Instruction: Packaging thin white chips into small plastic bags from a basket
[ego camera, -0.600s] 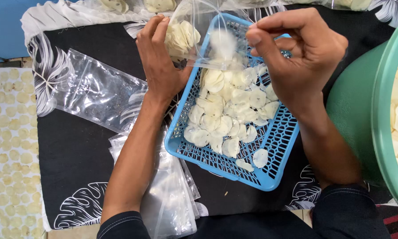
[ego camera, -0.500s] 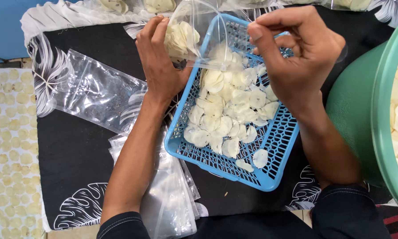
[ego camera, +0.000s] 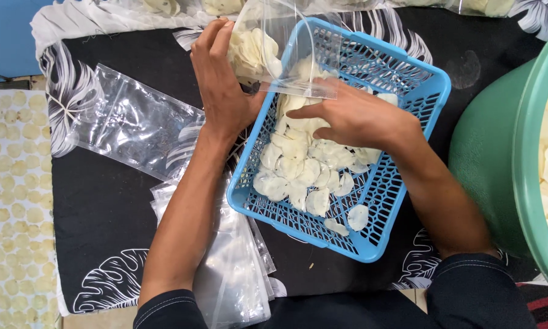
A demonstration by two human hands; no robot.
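Bagging step, as judged: left hand [ego camera: 225, 91] is pinching the clear bag [ego camera: 274, 52] open at the basket's [ego camera: 429, 91] far-left corner. Right hand [ego camera: 353, 119], fingers curled together, is gathering chips [ego camera: 298, 176] inside the basket. Next move calls for a lift into the bag mouth.

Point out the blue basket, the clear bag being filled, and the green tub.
blue basket [ego camera: 353, 248]: head view, on its near rim.
clear bag [ego camera: 286, 36]: head view, on its upper transparent side.
green tub [ego camera: 487, 152]: head view, on its outer wall.
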